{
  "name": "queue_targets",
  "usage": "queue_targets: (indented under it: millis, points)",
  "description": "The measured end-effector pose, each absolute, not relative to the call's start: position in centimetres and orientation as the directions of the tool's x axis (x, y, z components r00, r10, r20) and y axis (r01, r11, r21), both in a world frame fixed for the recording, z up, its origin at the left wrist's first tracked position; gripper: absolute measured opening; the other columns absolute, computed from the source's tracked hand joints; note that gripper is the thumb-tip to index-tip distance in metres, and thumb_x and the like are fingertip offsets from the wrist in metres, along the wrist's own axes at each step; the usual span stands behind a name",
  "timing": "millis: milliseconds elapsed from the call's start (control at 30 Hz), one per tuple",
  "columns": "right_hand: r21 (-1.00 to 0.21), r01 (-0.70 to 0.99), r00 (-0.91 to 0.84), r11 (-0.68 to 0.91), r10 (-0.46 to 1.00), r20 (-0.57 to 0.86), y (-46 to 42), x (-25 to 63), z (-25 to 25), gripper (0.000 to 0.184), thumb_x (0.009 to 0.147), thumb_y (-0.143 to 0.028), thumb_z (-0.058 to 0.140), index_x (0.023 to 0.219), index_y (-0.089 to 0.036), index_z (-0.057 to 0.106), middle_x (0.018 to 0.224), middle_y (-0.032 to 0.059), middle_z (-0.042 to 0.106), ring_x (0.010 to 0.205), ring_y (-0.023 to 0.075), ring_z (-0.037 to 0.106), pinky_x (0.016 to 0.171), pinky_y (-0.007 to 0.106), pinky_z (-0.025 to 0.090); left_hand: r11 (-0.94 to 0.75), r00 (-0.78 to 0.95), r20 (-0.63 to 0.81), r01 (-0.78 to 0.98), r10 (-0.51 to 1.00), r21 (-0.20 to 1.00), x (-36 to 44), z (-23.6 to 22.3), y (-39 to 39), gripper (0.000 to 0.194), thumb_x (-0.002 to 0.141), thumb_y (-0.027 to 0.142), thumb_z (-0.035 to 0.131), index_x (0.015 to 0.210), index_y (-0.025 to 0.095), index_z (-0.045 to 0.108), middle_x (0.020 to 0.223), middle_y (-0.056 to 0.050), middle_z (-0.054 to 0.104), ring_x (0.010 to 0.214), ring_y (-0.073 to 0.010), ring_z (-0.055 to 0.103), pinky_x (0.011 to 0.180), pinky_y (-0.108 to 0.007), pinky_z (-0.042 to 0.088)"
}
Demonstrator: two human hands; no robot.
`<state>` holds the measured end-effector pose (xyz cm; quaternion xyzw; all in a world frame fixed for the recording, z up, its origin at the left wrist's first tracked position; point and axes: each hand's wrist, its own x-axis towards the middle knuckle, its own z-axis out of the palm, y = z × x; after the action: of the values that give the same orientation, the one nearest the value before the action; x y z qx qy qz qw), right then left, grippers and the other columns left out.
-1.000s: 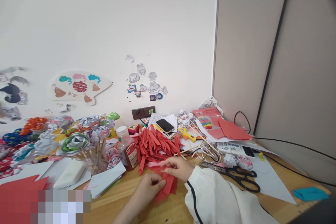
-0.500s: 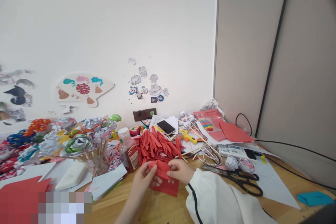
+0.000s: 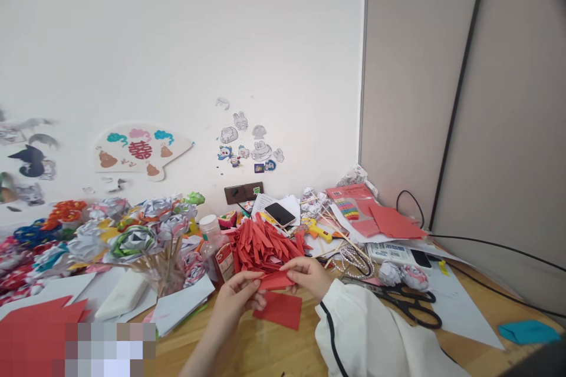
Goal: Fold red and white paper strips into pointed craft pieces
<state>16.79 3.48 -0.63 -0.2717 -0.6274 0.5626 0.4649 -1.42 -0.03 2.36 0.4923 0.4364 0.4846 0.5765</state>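
Note:
A piece of red paper [image 3: 275, 280], narrow as if folded, is stretched between my two hands just above the table. My left hand [image 3: 241, 293] pinches its left end between thumb and fingers. At the other end, my right hand [image 3: 308, 274] grips it the same way, the wrist in a white sleeve with a black stripe. Below them, a flat red paper rectangle [image 3: 279, 311] lies on the wood. Right behind my hands is a heap of folded red paper strips [image 3: 260, 242].
Paper flowers [image 3: 130, 240] on sticks crowd the left side, near a jar [image 3: 216, 250] with a white lid. Behind the heap lie a phone [image 3: 280, 214] and a yellow glue gun [image 3: 319, 230]. Black-handled scissors [image 3: 411, 304] rest to the right, near red sheets [image 3: 395, 221].
My hands have lifted a red paper off the table and drawn apart with it. It looked broader half a second ago and now appears narrower. The red rectangle beneath shows more fully.

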Motion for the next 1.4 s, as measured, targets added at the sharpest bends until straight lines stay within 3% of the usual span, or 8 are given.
queue_targets:
  millis: [133, 233, 400, 500, 633, 767, 1100, 1400]
  points:
    - [-0.895, 0.032, -0.352, 0.445, 0.843, 0.407, 3.1, 17.0, -0.5, 0.019, 0.070, -0.023, 0.048, 0.082, -0.014, 0.061, 0.068, 0.0022, 0.059, 0.055, 0.0091, 0.052, 0.052, 0.021, 0.042, 0.064, 0.124, -0.045, -0.155, 0.991, 0.986, -1.1, 2.5, -0.2, 0.029, 0.052, 0.034, 0.066, 0.069, 0.016, 0.052, 0.045, 0.002, 0.060, 0.040, -0.0136, 0.057, 0.042, -0.023, 0.043]
    - [-0.786, 0.198, -0.353, 0.586, 0.790, 0.501, 2.8, 17.1, -0.2, 0.022, 0.071, -0.015, 0.044, 0.082, -0.017, 0.063, 0.070, 0.0029, 0.062, 0.059, 0.0106, 0.053, 0.055, 0.021, 0.041, 0.086, 0.128, -0.071, -0.114, 0.989, 0.990, -0.7, 2.7, -0.4, 0.029, 0.053, 0.039, 0.064, 0.064, 0.016, 0.051, 0.041, 0.002, 0.058, 0.042, -0.0144, 0.058, 0.043, -0.022, 0.043]
    - [-0.656, 0.276, -0.409, 0.702, 0.704, 0.581, 2.1, 17.2, 0.6, 0.026, 0.069, -0.011, 0.043, 0.083, -0.019, 0.064, 0.074, 0.0029, 0.064, 0.066, 0.0128, 0.056, 0.063, 0.023, 0.041, 0.128, 0.139, -0.122, -0.039, 0.983, 0.991, -0.5, 2.9, -0.6, 0.030, 0.053, 0.041, 0.063, 0.066, 0.016, 0.053, 0.044, 0.001, 0.061, 0.043, -0.0127, 0.057, 0.046, -0.022, 0.044]
    - [-0.691, 0.265, -0.425, 0.673, 0.724, 0.543, 1.8, 17.2, 0.8, 0.025, 0.070, -0.013, 0.043, 0.084, -0.019, 0.063, 0.077, 0.0031, 0.063, 0.069, 0.0130, 0.056, 0.062, 0.022, 0.041, 0.114, 0.148, -0.106, -0.042, 0.983, 0.993, -0.6, 2.8, -0.6, 0.029, 0.054, 0.037, 0.064, 0.070, 0.015, 0.055, 0.046, 0.001, 0.062, 0.044, -0.0126, 0.058, 0.048, -0.022, 0.045]
    - [-0.839, 0.184, -0.433, 0.513, 0.808, 0.399, 1.9, 16.9, 0.3, 0.025, 0.074, -0.027, 0.045, 0.093, -0.017, 0.057, 0.081, 0.0043, 0.062, 0.064, 0.0126, 0.056, 0.057, 0.022, 0.043, 0.054, 0.149, -0.058, 0.029, 0.987, 0.998, -0.5, 2.7, -0.6, 0.029, 0.056, 0.037, 0.063, 0.072, 0.014, 0.056, 0.044, 0.000, 0.062, 0.043, -0.0135, 0.057, 0.047, -0.024, 0.045]
    - [-0.912, 0.115, -0.493, 0.394, 0.819, 0.292, 2.6, 16.3, -0.9, 0.029, 0.072, -0.037, 0.047, 0.084, -0.013, 0.059, 0.069, 0.0038, 0.061, 0.056, 0.0120, 0.055, 0.053, 0.023, 0.043, -0.037, 0.185, 0.018, 0.100, 0.983, 0.994, -0.1, 2.8, -0.8, 0.030, 0.057, 0.035, 0.062, 0.076, 0.013, 0.057, 0.043, 0.000, 0.061, 0.043, -0.0140, 0.057, 0.046, -0.024, 0.045]
    - [-0.911, 0.170, -0.436, 0.376, 0.858, 0.273, 3.0, 16.1, -1.7, 0.021, 0.066, -0.032, 0.055, 0.072, -0.013, 0.060, 0.061, 0.0020, 0.060, 0.052, 0.0111, 0.054, 0.047, 0.019, 0.039, -0.007, 0.120, -0.007, 0.113, 0.993, 0.994, 0.5, 2.5, -1.0, 0.027, 0.055, 0.034, 0.062, 0.070, 0.013, 0.055, 0.041, 0.001, 0.060, 0.041, -0.0144, 0.057, 0.045, -0.026, 0.046]
    - [-0.953, 0.068, -0.548, 0.296, 0.809, 0.212, 3.2, 16.6, -1.4, 0.032, 0.069, -0.040, 0.051, 0.082, -0.012, 0.057, 0.058, 0.0011, 0.059, 0.055, 0.0123, 0.057, 0.054, 0.022, 0.042, -0.068, 0.156, 0.046, 0.137, 0.987, 0.988, -0.3, 2.7, -0.8, 0.023, 0.059, 0.035, 0.059, 0.065, 0.013, 0.055, 0.040, 0.001, 0.061, 0.038, -0.0120, 0.055, 0.043, -0.022, 0.043]
